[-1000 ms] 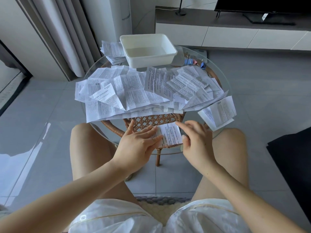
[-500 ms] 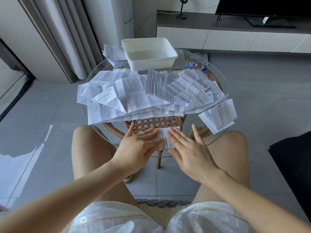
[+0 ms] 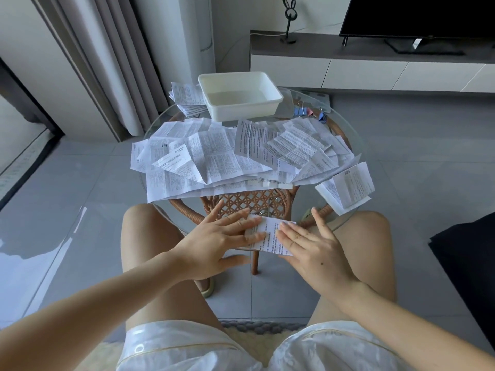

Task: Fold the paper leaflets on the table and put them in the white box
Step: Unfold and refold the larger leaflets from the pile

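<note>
A small folded leaflet (image 3: 270,235) lies on the near edge of the round glass table (image 3: 348,210). My left hand (image 3: 217,242) lies flat with its fingers spread, pressing the leaflet's left part. My right hand (image 3: 313,247) lies flat on its right part. A wide heap of unfolded printed leaflets (image 3: 227,156) covers the middle of the table. The white box (image 3: 239,95) stands at the far edge; it looks empty.
A stack of leaflets (image 3: 187,99) lies left of the box. Binder clips (image 3: 310,112) lie to its right. Two leaflets (image 3: 345,187) overhang the table's right edge. My bare knees sit under the near rim. A TV cabinet (image 3: 375,68) runs along the back wall.
My right hand went from pinching the leaflet's right edge to lying flat on it. The leaflet now looks narrower. My left hand has stayed pressed on the left part.
</note>
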### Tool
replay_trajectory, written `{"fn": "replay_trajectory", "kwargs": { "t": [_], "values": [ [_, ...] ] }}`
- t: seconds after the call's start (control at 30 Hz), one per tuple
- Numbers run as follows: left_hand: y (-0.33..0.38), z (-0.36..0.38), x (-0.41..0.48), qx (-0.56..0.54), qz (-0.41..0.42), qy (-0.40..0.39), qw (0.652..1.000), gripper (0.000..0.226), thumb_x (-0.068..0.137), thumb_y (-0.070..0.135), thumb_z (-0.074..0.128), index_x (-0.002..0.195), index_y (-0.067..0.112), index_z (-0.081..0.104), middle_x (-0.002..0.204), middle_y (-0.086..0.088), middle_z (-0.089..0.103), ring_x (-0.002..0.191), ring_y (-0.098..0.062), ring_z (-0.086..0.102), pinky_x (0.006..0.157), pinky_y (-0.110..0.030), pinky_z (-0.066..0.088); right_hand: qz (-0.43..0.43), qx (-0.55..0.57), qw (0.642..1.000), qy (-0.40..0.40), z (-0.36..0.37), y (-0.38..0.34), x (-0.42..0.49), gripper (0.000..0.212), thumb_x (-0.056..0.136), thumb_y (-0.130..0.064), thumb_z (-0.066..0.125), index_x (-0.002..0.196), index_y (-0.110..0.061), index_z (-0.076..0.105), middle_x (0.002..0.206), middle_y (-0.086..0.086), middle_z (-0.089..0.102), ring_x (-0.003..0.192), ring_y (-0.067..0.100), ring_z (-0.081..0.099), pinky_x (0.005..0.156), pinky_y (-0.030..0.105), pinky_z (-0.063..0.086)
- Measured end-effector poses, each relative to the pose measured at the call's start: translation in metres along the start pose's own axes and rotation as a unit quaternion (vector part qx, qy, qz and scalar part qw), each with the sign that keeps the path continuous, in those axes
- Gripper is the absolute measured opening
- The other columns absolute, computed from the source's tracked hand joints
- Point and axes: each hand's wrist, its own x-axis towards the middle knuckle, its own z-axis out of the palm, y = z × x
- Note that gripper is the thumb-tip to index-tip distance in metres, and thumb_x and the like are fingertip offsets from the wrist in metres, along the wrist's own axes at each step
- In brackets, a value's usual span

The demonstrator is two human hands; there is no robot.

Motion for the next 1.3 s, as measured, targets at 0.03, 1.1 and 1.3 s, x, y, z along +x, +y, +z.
{"fn": "replay_trajectory", "kwargs": {
  "t": [0.03,1.1,1.3],
  "values": [
    [0.001,0.001,0.0,0.024,0.012,0.006,1.0,0.052,0.094,0.057,0.034,0.143,0.039,0.034,0.152,0.008,0.034,0.142,-0.021,0.027,0.116,-0.055,0.008,0.003,0.008,1.0,0.014,-0.001,-0.003,-0.001,0.036,0.068,-0.016,0.084,0.101,-0.007,0.074,0.107,0.008,0.071,0.099,0.018,0.068,0.101,0.06,0.039],
    [-0.142,-0.167,0.09,-0.391,-0.474,0.45,0.648,0.028,0.091,0.017,0.061,0.073,-0.004,0.061,0.064,-0.01,0.056,0.053,-0.018,0.051,0.05,-0.024,0.044,0.246,0.29,0.924,-0.029,-0.015,0.063,0.263,0.03,0.096,-0.036,0.048,0.108,-0.015,0.066,0.096,-0.007,0.068,0.086,0.009,0.061,0.074,0.024,0.047],
    [-0.238,-0.151,0.121,-0.337,-0.581,0.465,0.577,0.031,0.09,0.018,0.059,0.062,0.005,0.058,0.055,-0.006,0.058,0.059,-0.025,0.065,0.064,-0.03,0.056,0.165,0.168,0.965,-0.112,0.039,0.068,0.317,0.046,0.093,-0.042,0.051,0.133,-0.02,0.049,0.131,-0.003,0.056,0.119,0.018,0.05,0.098,0.027,0.037]
  ]
}}
